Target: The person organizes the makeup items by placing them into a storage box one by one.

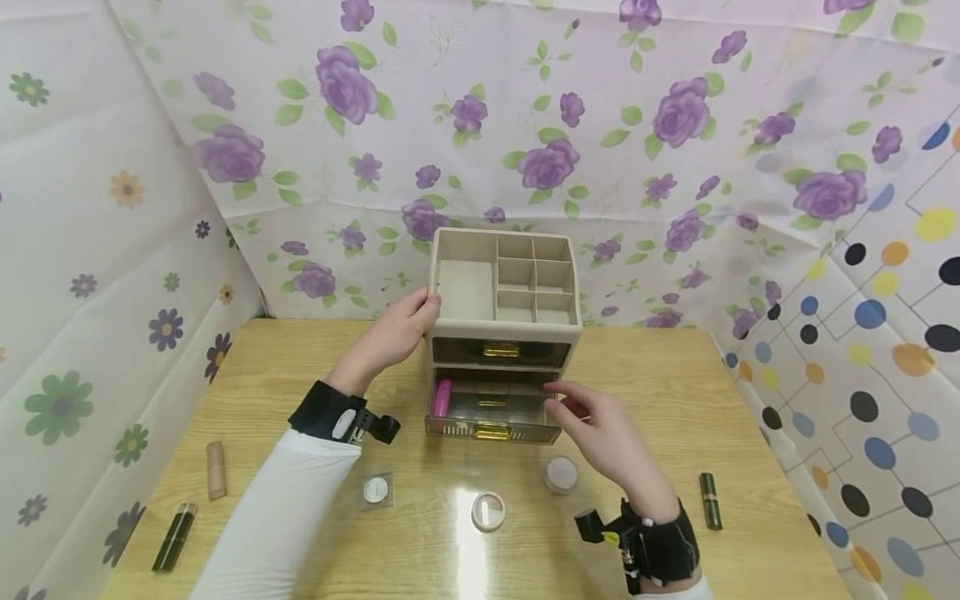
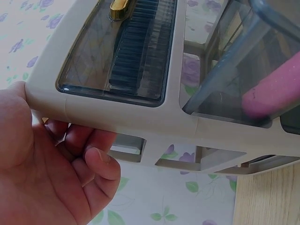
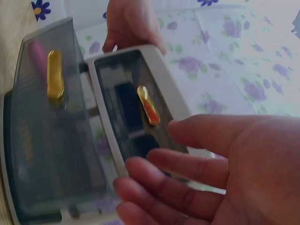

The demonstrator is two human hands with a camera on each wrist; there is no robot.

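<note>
On the table [image 1: 660, 392], left grip [image 1: 397, 333] holds organizer [image 1: 502, 287]; right grip [image 1: 600, 429] open beside drawer [image 1: 491, 412].

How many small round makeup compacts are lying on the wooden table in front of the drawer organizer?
2: a round compact with pink and white powder near the table's front centre, and a round beige compact beside the right hand. The arms may hide others.

We've got a light wood table [image 1: 315, 533] with a shiny glare patch near the front edge. Behind it hangs a white cloth [image 1: 525, 108] with purple roses. On the left we see a flower-print sheet [image 1: 67, 292], on the right one with coloured dots [image 1: 885, 350]. Light is soft and even.
</note>
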